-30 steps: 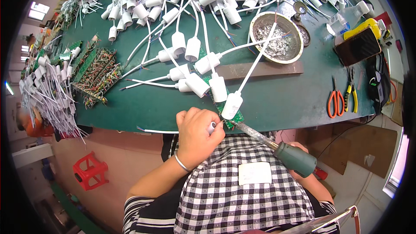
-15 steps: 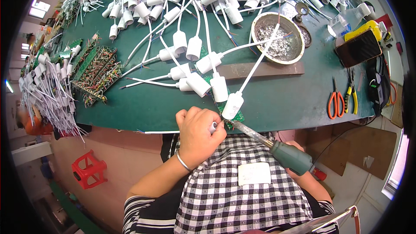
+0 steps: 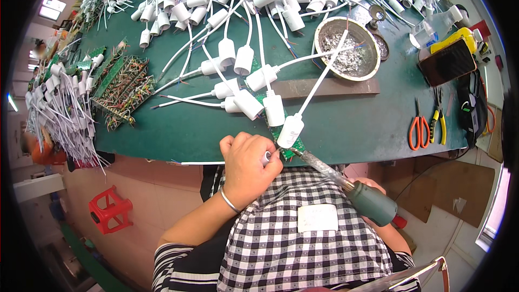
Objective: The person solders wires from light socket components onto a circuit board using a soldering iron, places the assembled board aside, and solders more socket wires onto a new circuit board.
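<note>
My left hand (image 3: 250, 165) is closed at the table's front edge around what looks like a white corded lamp holder, whose rounded end (image 3: 266, 158) pokes out between the fingers. A white cable (image 3: 203, 163) runs out to its left. Thumb and fingertip meet beside a narrow green circuit board (image 3: 297, 146). Several white lamp holders (image 3: 274, 110) lie along that board, the nearest one (image 3: 291, 132) right above my fingertips. With my right hand (image 3: 373, 185), mostly hidden behind the handle, I grip a green-handled soldering iron (image 3: 373, 203). Its tip points at the board's near end.
A brown bar (image 3: 335, 87) lies beyond the lamp holders, beside a bowl of silvery solder scraps (image 3: 346, 70). Orange-handled pliers (image 3: 419, 130), yellow-black cutters (image 3: 439, 121) and a phone (image 3: 447, 62) are at right. Populated boards (image 3: 121, 92) and heaped corded holders (image 3: 62, 108) fill the left.
The soldering iron and my right hand have shifted slightly right, its tip drawing a little away from my left fingertips. My left hand stays nearly still.
</note>
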The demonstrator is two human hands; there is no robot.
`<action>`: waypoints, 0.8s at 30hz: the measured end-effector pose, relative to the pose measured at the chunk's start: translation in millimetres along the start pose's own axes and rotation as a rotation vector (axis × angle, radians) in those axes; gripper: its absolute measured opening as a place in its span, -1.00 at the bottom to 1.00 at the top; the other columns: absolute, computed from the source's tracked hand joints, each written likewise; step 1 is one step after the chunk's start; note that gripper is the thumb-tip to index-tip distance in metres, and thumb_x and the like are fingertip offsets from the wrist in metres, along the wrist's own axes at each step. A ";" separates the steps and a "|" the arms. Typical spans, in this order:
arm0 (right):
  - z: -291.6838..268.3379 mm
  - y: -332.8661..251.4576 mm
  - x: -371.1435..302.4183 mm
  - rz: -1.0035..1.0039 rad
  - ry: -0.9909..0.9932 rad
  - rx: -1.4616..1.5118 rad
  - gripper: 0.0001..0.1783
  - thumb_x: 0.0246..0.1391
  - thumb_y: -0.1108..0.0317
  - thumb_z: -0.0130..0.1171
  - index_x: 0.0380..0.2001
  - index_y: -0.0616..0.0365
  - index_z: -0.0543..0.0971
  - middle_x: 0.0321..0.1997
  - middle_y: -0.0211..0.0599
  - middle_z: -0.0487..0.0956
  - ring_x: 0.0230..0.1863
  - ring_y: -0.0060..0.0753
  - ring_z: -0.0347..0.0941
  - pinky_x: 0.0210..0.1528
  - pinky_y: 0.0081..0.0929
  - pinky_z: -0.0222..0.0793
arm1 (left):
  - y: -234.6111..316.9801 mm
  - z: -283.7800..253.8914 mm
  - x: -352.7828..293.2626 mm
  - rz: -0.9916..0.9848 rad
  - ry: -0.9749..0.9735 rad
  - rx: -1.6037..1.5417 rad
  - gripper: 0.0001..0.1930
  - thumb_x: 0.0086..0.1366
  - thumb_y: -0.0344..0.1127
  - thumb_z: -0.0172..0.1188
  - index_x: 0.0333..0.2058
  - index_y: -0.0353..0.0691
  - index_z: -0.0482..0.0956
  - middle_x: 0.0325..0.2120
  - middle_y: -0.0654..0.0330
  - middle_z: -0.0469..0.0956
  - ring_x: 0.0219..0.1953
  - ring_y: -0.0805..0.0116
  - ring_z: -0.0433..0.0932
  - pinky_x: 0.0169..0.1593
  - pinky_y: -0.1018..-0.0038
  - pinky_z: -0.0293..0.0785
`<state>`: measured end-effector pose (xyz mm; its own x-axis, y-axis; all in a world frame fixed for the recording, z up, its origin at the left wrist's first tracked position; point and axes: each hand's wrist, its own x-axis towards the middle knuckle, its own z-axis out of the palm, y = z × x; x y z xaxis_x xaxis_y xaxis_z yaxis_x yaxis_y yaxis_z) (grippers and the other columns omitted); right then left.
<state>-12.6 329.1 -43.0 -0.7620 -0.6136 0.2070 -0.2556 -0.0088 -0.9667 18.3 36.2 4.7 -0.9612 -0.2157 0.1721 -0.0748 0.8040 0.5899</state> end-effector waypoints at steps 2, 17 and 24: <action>-1.6 1.9 -6.2 0.017 0.047 0.096 -0.63 0.14 0.41 -0.01 0.03 0.19 0.31 -0.15 0.01 0.53 -0.22 -0.13 0.54 -0.17 -0.29 0.48 | 0.1 -0.1 0.1 0.004 0.000 0.000 -0.88 -0.12 -0.40 0.20 -0.60 -0.11 0.41 -0.63 0.33 0.39 -0.44 0.33 0.34 -0.18 0.36 0.07; -6.8 8.1 -6.2 -0.173 0.008 -0.108 -0.25 -0.06 -0.09 0.19 0.03 0.31 0.32 -0.17 0.08 0.53 -0.19 -0.03 0.52 -0.15 -0.29 0.47 | 1.2 -2.0 -1.1 -0.012 0.021 -0.036 -0.87 -0.09 -0.41 0.20 -0.54 -0.12 0.41 -0.59 0.33 0.41 -0.43 0.34 0.35 -0.17 0.36 0.08; -6.6 0.1 -6.1 -0.043 -0.010 -0.024 -0.36 -0.04 0.09 0.23 -0.02 0.35 0.35 -0.17 0.02 0.53 -0.18 -0.09 0.52 -0.14 -0.35 0.46 | -2.7 -4.0 -2.5 0.094 -0.016 -0.057 -0.87 -0.09 -0.44 0.18 -0.54 -0.11 0.40 -0.58 0.32 0.41 -0.45 0.32 0.35 -0.19 0.37 0.07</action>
<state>-11.8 338.1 -43.4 -0.7444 -0.6206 0.2464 -0.3020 -0.0162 -0.9532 21.9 32.4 5.9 -0.9675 -0.1312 0.2163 0.0307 0.7876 0.6154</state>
